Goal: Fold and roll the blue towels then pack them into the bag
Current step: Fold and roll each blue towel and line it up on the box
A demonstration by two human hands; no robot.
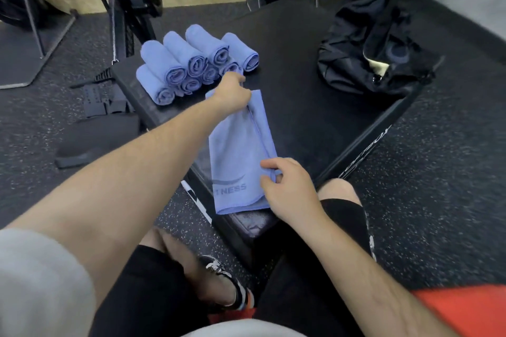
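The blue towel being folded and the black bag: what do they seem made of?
The blue towel looks like microfibre: matte surface, stitched hem, soft drape. The black bag is probably synthetic cloth, nylon-like: faint sheen, crumpled folds.

Plenty of bare desk (295, 85) is left between the stack of rolled towels (191, 63) on the far left and the black bag (369, 63) on the far right, so a pretty open lane can be found there. The near part of the desk is taken up by the flat towel (235, 150), and hardly any gap is seen between its far end and the stack
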